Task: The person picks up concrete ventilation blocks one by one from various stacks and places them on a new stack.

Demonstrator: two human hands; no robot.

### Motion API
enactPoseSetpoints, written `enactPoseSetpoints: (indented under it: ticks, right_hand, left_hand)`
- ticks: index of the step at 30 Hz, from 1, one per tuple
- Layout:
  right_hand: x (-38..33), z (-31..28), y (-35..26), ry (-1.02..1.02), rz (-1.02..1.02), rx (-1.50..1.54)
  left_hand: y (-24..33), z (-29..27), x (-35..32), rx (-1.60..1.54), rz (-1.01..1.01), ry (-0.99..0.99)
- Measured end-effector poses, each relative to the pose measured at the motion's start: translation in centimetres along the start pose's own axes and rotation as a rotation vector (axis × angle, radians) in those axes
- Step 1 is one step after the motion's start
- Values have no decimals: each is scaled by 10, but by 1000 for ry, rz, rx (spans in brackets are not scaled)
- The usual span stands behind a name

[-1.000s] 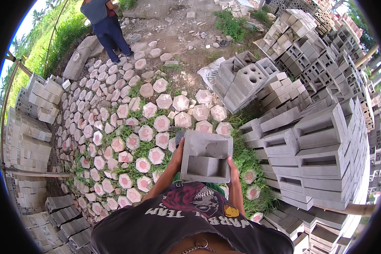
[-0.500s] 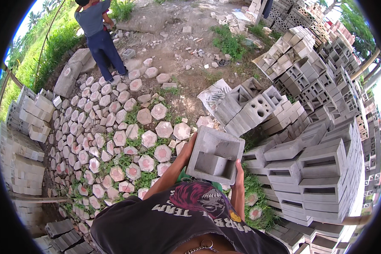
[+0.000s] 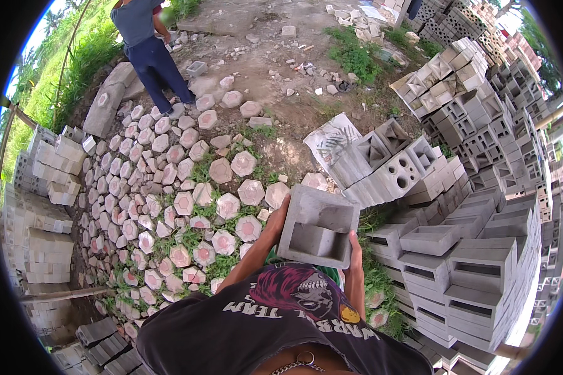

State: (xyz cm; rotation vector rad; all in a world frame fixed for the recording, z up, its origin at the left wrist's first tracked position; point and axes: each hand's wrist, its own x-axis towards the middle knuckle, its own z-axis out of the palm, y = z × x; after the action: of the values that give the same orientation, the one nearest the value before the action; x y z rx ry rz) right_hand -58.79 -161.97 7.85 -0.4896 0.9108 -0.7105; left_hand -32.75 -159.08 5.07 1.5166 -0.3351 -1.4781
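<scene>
Both my hands are clamped on one grey hollow concrete block (image 3: 319, 226), carried at chest height ahead of my dark printed shirt (image 3: 275, 325). Left hand (image 3: 277, 215) wraps the block's left edge, fingers curled over the rim; right hand (image 3: 354, 247) presses flat against its lower right side. Block sits directly between the two hands, neither nearer than the other; its long axis runs left to right across my body, tilted a little, open cavities facing up toward the camera. Cavities hold nothing that I can see. Just right of the block, stacked rows of similar grey blocks (image 3: 475, 269) step away toward the right edge of the yard, hollows also open and bare. Beyond them, a pile of patterned vent blocks (image 3: 387, 159) lies tumbled. Left of the block, hexagonal pavers (image 3: 187, 203), pinkish on top, spread over grassy ground. At the far left corner of the paver patch another person (image 3: 150, 50) stands in dark trousers.
</scene>
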Motion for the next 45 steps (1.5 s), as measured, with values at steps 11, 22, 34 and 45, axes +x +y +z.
enactPoseSetpoints:
  ticks: [11,22,34,45]
  right_hand:
    - [156,23,-111,-46,86,-48]
    - [227,23,-220,-50,148,-35]
    - [262,11,-223,15,59,36]
    - [297,34,-241,107,-61,132]
  left_hand:
    - [95,35,117,-189,81,79]
    - [171,97,185,-53,47,131]
    - [214,118,217,52,18,92]
    - [268,124,278,186,27,-40]
